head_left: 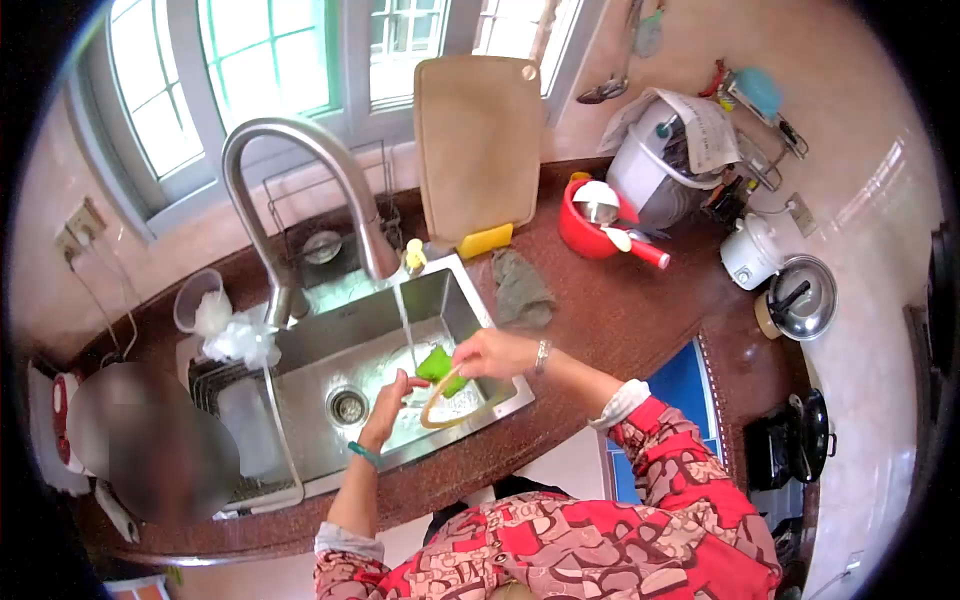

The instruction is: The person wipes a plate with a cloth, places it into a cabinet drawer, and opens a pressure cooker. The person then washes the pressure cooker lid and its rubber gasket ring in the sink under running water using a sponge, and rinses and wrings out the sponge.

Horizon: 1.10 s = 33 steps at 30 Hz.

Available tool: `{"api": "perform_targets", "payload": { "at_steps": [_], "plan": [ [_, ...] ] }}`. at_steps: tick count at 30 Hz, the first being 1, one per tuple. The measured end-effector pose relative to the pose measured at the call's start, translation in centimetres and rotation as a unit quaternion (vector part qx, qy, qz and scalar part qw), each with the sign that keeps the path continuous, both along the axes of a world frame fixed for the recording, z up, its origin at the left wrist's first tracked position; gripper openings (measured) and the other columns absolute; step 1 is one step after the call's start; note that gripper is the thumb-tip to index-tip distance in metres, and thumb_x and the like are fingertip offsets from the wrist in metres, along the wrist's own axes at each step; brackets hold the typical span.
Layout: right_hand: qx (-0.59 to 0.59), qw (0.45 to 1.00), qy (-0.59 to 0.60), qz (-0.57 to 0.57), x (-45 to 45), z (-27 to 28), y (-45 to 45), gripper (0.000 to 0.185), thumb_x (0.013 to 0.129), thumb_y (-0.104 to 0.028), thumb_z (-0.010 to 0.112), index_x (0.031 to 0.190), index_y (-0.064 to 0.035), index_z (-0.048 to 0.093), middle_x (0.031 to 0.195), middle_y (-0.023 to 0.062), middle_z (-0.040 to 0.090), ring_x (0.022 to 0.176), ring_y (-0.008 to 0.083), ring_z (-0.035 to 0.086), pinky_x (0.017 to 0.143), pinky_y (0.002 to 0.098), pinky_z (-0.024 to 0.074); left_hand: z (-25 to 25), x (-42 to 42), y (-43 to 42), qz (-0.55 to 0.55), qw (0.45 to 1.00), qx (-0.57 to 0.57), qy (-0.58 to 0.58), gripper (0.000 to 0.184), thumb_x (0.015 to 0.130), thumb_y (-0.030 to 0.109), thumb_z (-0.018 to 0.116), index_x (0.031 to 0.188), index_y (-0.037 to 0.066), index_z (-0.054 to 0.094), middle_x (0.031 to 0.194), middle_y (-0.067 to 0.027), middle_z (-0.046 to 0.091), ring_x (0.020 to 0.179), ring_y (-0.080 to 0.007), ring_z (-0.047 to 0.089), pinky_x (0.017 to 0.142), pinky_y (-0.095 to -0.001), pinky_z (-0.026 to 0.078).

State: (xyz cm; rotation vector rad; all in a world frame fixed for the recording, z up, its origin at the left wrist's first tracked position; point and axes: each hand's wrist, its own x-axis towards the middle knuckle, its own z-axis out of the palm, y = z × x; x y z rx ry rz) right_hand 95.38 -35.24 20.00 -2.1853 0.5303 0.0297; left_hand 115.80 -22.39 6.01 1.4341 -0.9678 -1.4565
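Observation:
My right hand (485,356) is closed on a thin tan ring-shaped thing (432,408), perhaps a rim or handle, over the right part of the steel sink (325,372). A bright green piece (437,367) lies beside the fingers; whether it is joined to the ring I cannot tell. My left hand (392,398) is just left of the ring with its fingers apart, near its edge. Water (403,318) runs from the curved faucet (300,135) into the sink, close to the green piece.
A cutting board (478,150) leans at the window behind the sink. Right of the sink lie a grey cloth (522,290) and a red pot (590,232). A white hose (283,430) hangs in the sink's left part. Another person's blurred head (150,440) is at the left.

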Motion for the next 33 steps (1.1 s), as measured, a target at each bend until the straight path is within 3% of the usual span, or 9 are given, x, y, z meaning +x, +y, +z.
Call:
{"api": "perform_targets", "payload": {
  "at_steps": [3, 7, 9, 12, 16, 21, 27, 28, 33],
  "plan": [
    [0.14, 0.979, -0.083, -0.12, -0.8, 3.8, -2.9, 0.014, 0.084, -0.016, 0.056, 0.087, -0.0037, 0.063, 0.068, -0.0015, 0.058, 0.063, 0.0045, 0.051, 0.058, 0.0214, 0.0432, 2.9, -2.0, -0.1, -0.022, 0.993, -0.066, 0.096, 0.069, 0.089, 0.061, 0.019, 0.098, 0.008, 0.062, 0.106, -0.0054, 0.059, 0.1, -0.0189, 0.052, 0.087, -0.0372, 0.038],
    [0.166, 0.942, -0.185, -0.226, -3.4, 8.1, -8.5, 0.02, 0.087, -0.022, 0.055, 0.088, -0.0031, 0.06, 0.069, -0.0006, 0.058, 0.061, 0.006, 0.055, 0.056, 0.0203, 0.0449, 8.3, -4.8, -2.5, 0.005, 0.963, -0.097, 0.25, 0.057, 0.09, 0.056, 0.026, 0.106, 0.008, 0.054, 0.112, -0.0105, 0.056, 0.107, -0.0227, 0.051, 0.087, -0.0398, 0.039],
    [0.15, 0.929, -0.238, -0.241, -5.1, 10.7, -11.4, 0.02, 0.087, -0.021, 0.056, 0.094, -0.0025, 0.058, 0.07, 0.0003, 0.058, 0.062, 0.0068, 0.056, 0.058, 0.0211, 0.0476, 10.9, -6.2, -5.6, -0.008, 0.962, -0.148, 0.227, 0.032, 0.088, 0.03, 0.051, 0.11, 0.006, 0.047, 0.105, -0.013, 0.058, 0.099, -0.0234, 0.056, 0.081, -0.0368, 0.048],
    [0.121, 0.914, -0.305, -0.238, -8.1, 13.2, -17.9, 0.016, 0.085, -0.015, 0.057, 0.091, -0.0008, 0.056, 0.072, 0.0024, 0.059, 0.062, 0.0086, 0.057, 0.059, 0.0233, 0.0514, 14.0, -8.0, -12.2, 0.008, 0.969, -0.19, 0.158, 0.023, 0.087, 0.019, 0.053, 0.105, 0.005, 0.049, 0.099, -0.0108, 0.06, 0.084, -0.0199, 0.061, 0.071, -0.0313, 0.051],
    [-0.064, 0.918, -0.297, -0.256, -12.8, 19.0, -27.8, 0.011, 0.087, -0.014, 0.055, 0.09, -0.0031, 0.056, 0.074, 0.0034, 0.059, 0.062, 0.0077, 0.057, 0.056, 0.023, 0.0512, 23.1, -10.6, -22.5, 0.088, 0.955, -0.279, 0.052, 0.023, 0.086, 0.02, 0.055, 0.103, 0.004, 0.052, 0.086, -0.0072, 0.062, 0.073, -0.0139, 0.061, 0.064, -0.0259, 0.051],
    [-0.058, 0.834, -0.442, -0.326, -18.2, 26.8, -38.6, 0.011, 0.088, -0.011, 0.049, 0.093, -0.0027, 0.054, 0.066, 0.0068, 0.059, 0.058, 0.014, 0.061, 0.046, 0.0266, 0.0517, 36.3, -16.2, -34.7, 0.121, 0.905, -0.392, -0.112, 0.027, 0.084, 0.019, 0.056, 0.103, 0.0, 0.054, 0.076, -0.007, 0.063, 0.064, -0.0107, 0.059, 0.05, -0.02, 0.043],
    [-0.044, 0.762, -0.561, -0.32, -22.2, 31.9, -48.1, 0.017, 0.086, -0.012, 0.052, 0.094, 0.0028, 0.052, 0.069, 0.0078, 0.057, 0.058, 0.0185, 0.061, 0.046, 0.0283, 0.0523, 46.3, -21.9, -43.6, 0.083, 0.888, -0.427, -0.147, 0.032, 0.081, 0.019, 0.058, 0.107, 0.002, 0.052, 0.079, -0.004, 0.064, 0.074, -0.0104, 0.058, 0.067, -0.0253, 0.045],
    [-0.034, 0.75, -0.57, -0.335, -22.6, 32.7, -48.8, 0.018, 0.085, -0.011, 0.053, 0.094, 0.0044, 0.051, 0.07, 0.0087, 0.057, 0.058, 0.0195, 0.061, 0.047, 0.0291, 0.0531, 47.0, -22.0, -44.4, 0.015, 0.886, -0.445, -0.129, 0.031, 0.081, 0.016, 0.057, 0.109, 0.003, 0.049, 0.077, -0.0037, 0.064, 0.076, -0.0096, 0.056, 0.071, -0.0262, 0.044],
    [-0.001, 0.723, -0.582, -0.371, -22.6, 34.4, -52.6, 0.02, 0.084, -0.008, 0.052, 0.097, 0.0076, 0.048, 0.072, 0.0123, 0.056, 0.061, 0.0238, 0.062, 0.05, 0.0339, 0.0555, 49.7, -23.1, -47.9, 0.08, 0.901, -0.4, -0.148, 0.039, 0.077, 0.006, 0.062, 0.113, 0.01, 0.048, 0.085, -0.0068, 0.063, 0.066, -0.0106, 0.056, 0.063, -0.0204, 0.047]
  ]
}}
